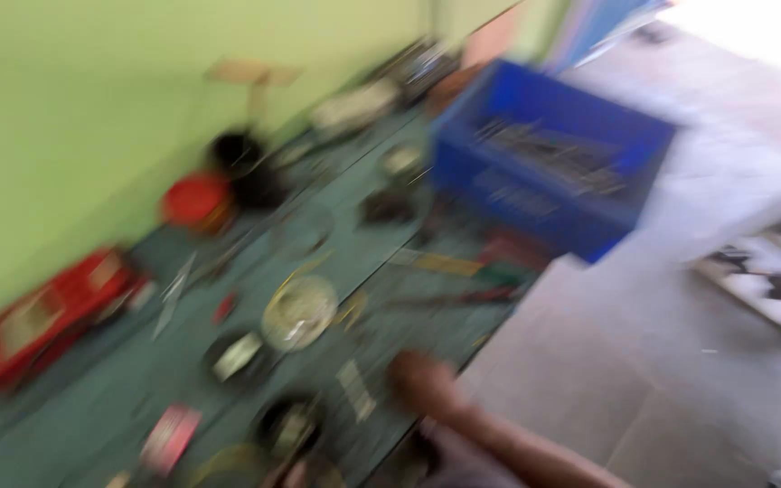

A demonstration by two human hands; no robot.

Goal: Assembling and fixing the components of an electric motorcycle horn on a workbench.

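The whole view is smeared by motion. My right hand (425,384) reaches in from the lower right on a bare forearm. It lies at the near edge of a dark green work surface (92,407); whether its fingers are closed is too blurred to tell. Nearest to it are a small pale flat piece (355,390) and a dark round part (287,427). A round metal dish (298,312) sits a little farther in. My left hand does not show clearly.
A blue crate (625,212) with metal parts inside stands at the far end. A red box (38,316) lies at the left by the pale green wall, and a red round container (196,201) beyond it. Grey floor (662,380) runs along the right.
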